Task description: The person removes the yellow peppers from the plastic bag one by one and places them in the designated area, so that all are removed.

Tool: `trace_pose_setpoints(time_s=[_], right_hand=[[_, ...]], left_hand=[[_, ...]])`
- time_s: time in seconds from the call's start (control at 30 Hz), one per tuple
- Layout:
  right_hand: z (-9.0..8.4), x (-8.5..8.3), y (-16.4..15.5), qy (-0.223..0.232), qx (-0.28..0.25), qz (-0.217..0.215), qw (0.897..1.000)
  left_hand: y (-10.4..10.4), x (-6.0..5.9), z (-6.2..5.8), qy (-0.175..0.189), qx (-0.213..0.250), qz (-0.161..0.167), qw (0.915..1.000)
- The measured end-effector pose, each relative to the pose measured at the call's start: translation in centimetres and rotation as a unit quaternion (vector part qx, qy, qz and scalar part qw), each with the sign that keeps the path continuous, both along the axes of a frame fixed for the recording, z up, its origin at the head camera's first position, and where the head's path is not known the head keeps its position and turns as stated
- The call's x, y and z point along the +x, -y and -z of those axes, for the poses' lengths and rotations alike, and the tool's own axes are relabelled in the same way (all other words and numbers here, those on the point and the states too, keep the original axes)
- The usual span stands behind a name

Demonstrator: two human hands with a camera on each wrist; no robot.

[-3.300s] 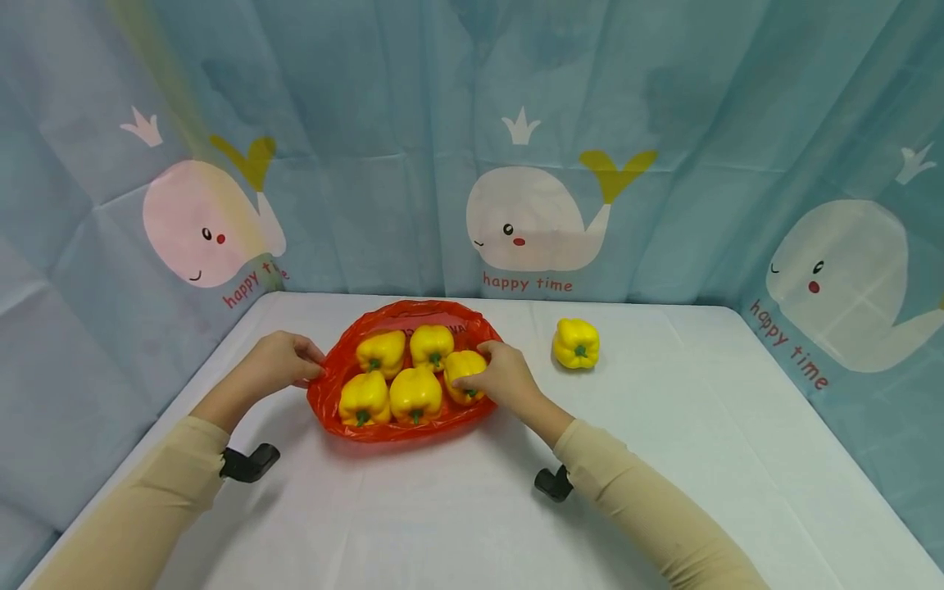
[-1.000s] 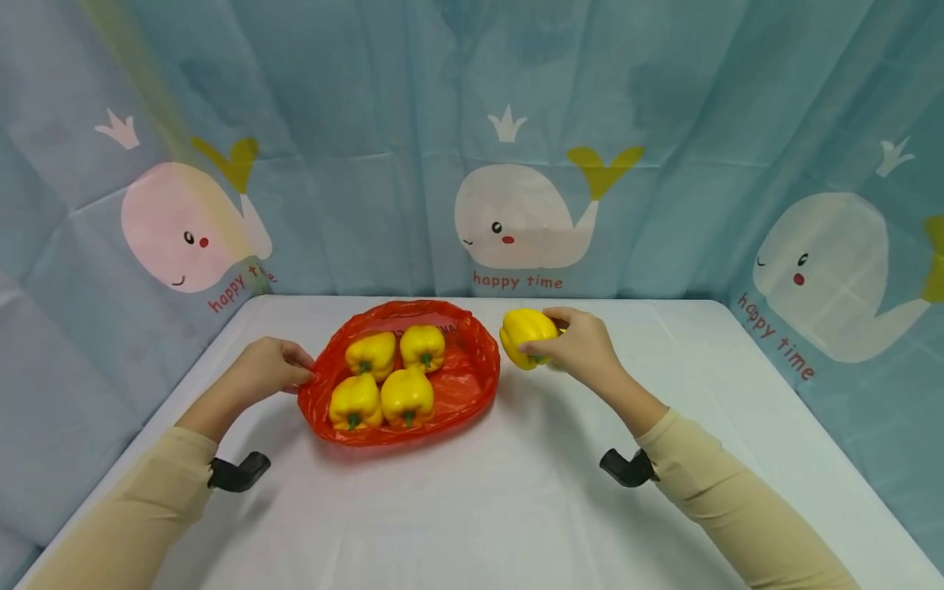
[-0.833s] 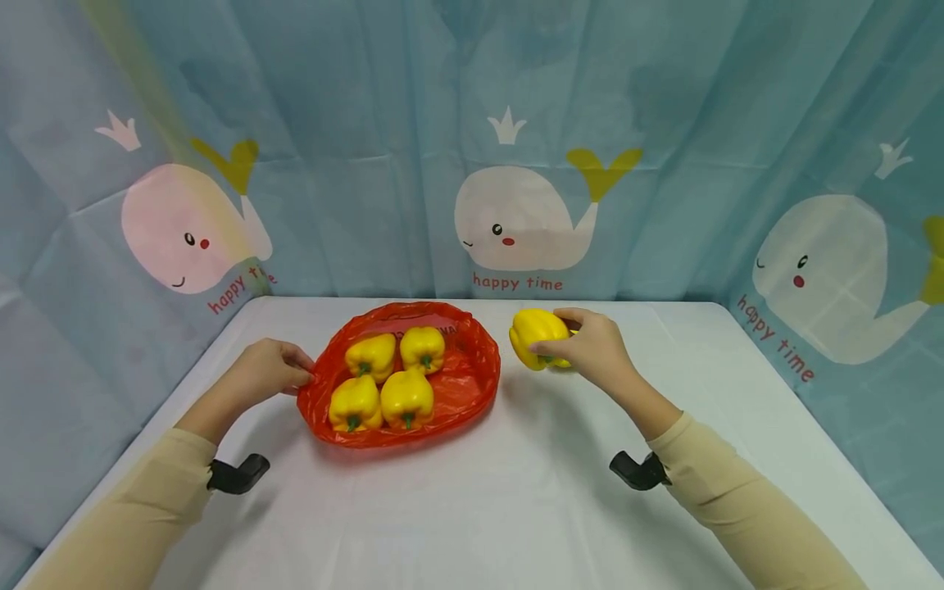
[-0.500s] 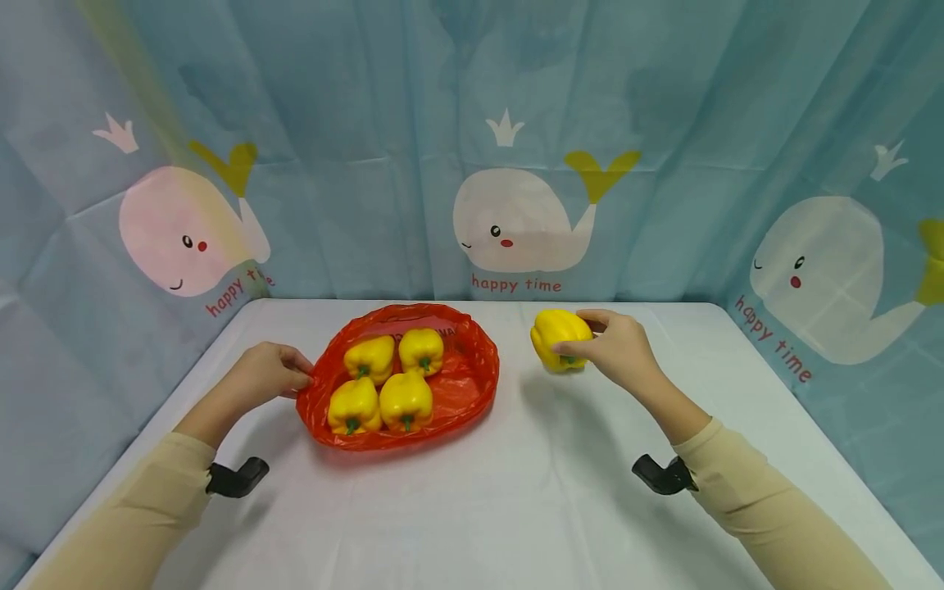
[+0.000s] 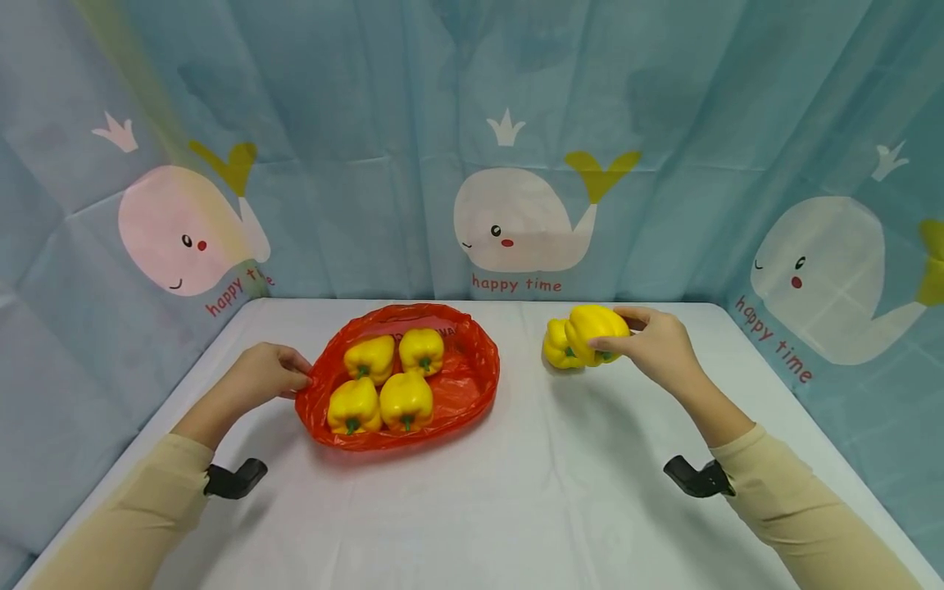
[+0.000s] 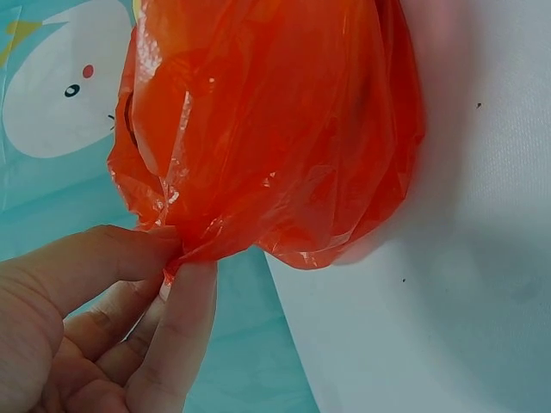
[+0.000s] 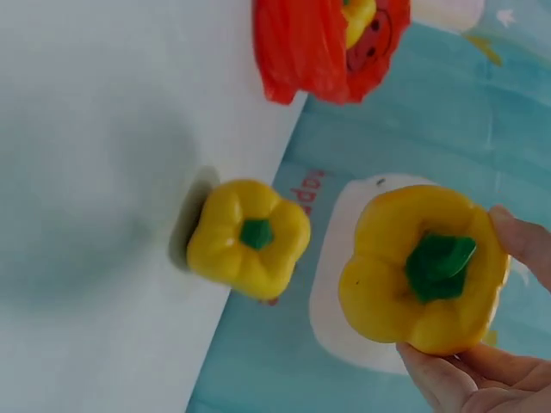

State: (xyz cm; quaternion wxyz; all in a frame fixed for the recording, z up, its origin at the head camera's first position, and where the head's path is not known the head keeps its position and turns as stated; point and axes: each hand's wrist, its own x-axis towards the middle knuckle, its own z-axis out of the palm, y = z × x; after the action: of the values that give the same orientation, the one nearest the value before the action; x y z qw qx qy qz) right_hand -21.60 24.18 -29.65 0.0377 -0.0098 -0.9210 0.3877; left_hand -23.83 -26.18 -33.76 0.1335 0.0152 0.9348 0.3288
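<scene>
The left hand [image 5: 260,378] is pinching the left rim of the red bag [image 5: 472,385], which is holding four yellow peppers [image 5: 404,399] toward the table's [image 5: 516,508] far edge. Farther right, the right hand [image 5: 659,348] is gripping a yellow pepper [image 5: 596,328] just above the table, close beside another pepper [image 5: 555,351] sitting near the far edge.

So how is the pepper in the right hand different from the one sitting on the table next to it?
The held pepper is up off the surface, gripped by the right hand; the loose pepper rests on the white table, untouched by any hand. In the head view the held pepper partly covers the loose pepper. Both are yellow with green stems and outside the red bag.
</scene>
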Motion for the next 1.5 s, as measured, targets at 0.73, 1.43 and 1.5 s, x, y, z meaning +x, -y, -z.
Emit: trace_pose_setpoints(time_s=[0.73, 1.43, 1.5], right_hand=[[2.3, -1.8, -4.1, 0.028, -0.007, 0.044, 0.999], [6.1, -5.2, -6.3, 0.048, 0.022, 0.095, 0.994], [6.4, -5.5, -6.4, 0.048, 0.026, 0.094, 0.994]], left_hand=[[0.0, 0.1, 0.1, 0.0, 0.0, -0.004, 1.0], [0.0, 0.1, 0.0, -0.001, 0.003, -0.007, 1.0], [0.0, 0.1, 0.1, 0.002, 0.003, -0.008, 1.0]])
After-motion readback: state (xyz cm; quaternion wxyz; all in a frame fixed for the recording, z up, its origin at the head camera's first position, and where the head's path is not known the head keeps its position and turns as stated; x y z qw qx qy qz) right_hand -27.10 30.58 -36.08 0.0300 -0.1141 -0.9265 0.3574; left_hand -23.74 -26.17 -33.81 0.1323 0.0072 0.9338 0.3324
